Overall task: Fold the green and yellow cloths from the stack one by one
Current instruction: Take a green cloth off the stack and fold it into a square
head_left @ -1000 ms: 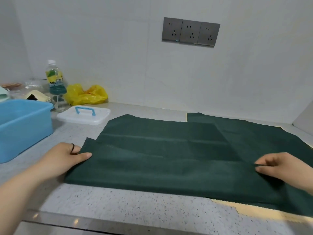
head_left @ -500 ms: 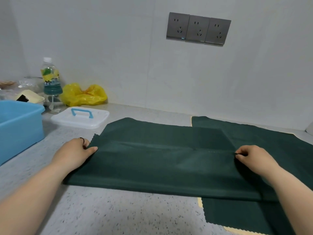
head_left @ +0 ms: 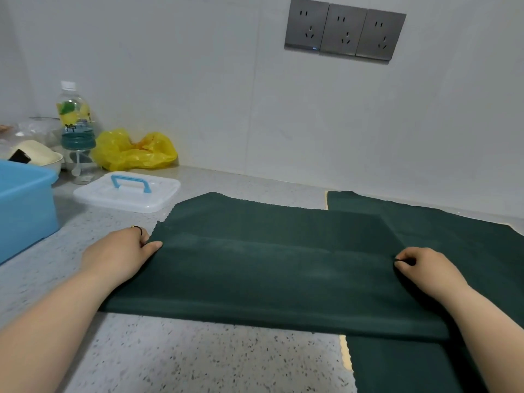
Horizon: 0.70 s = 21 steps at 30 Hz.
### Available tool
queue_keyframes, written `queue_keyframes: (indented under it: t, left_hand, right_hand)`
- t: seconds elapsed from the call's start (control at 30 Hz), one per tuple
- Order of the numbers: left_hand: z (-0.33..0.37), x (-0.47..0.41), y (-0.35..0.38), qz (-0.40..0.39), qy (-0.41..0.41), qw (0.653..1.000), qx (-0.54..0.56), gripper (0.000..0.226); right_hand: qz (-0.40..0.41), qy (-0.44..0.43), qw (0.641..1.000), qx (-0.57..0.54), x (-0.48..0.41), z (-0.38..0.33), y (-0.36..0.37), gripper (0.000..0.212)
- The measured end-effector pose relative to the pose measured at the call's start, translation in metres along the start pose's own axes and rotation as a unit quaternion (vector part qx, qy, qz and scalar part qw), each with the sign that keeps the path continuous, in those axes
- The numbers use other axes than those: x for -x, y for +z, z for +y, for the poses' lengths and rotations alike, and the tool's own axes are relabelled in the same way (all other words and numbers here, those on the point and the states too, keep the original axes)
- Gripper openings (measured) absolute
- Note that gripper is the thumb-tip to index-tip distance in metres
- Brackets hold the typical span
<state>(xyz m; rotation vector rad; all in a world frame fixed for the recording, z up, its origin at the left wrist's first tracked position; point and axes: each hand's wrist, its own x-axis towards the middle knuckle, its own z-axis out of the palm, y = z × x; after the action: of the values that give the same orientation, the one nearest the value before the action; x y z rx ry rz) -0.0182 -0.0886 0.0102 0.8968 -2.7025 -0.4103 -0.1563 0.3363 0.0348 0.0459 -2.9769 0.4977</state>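
A dark green cloth (head_left: 269,259) lay across the speckled counter (head_left: 198,358), its near half doubled over so that the raw edge ran left to right across the middle. The left hand (head_left: 122,253) pinched the left end of that edge between thumb and curled fingers, with a ring on one finger. The right hand (head_left: 422,268) pinched the right end, its fingers curled tight together over the fabric. The cloth's right part lay over the stack (head_left: 453,228), which sat flat on the counter's right side with a green sheet on top. A thin strip of a yellow cloth (head_left: 345,353) showed along the stack's near left edge. To the left stood a blue tub (head_left: 22,205), and just beside it lay a white lid (head_left: 127,194) with a blue handle. Behind them, against the wall (head_left: 198,80), were a bottle (head_left: 75,120) and a crumpled yellow bag (head_left: 133,151). Three grey sockets (head_left: 344,29) sat high on the wall.
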Motion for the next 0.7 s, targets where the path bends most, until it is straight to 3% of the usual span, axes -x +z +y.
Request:
queue_keyframes:
  t: [0.4, 0.5, 0.6, 0.7]
  left_hand:
    - [0.004, 0.004, -0.002, 0.011, -0.018, 1.000, 0.004, 0.035]
    - [0.010, 0.014, -0.018, 0.083, -0.014, 0.996, -0.019, 0.041]
    - [0.031, 0.039, -0.027, 0.118, 0.071, 0.990, 0.005, 0.038]
    - [0.065, 0.076, -0.017, 0.037, 0.224, 0.973, 0.029, 0.041]
  right_hand:
    - [0.063, -0.022, 0.998, 0.019, 0.003, 0.001, 0.017, 0.020]
    - [0.091, -0.027, 0.995, 0.038, 0.006, -0.001, 0.013, 0.033]
    - [0.127, -0.101, 0.986, 0.039, 0.014, -0.016, 0.006, 0.035]
    - [0.078, -0.210, 0.974, 0.021, 0.041, -0.054, 0.004, 0.031]
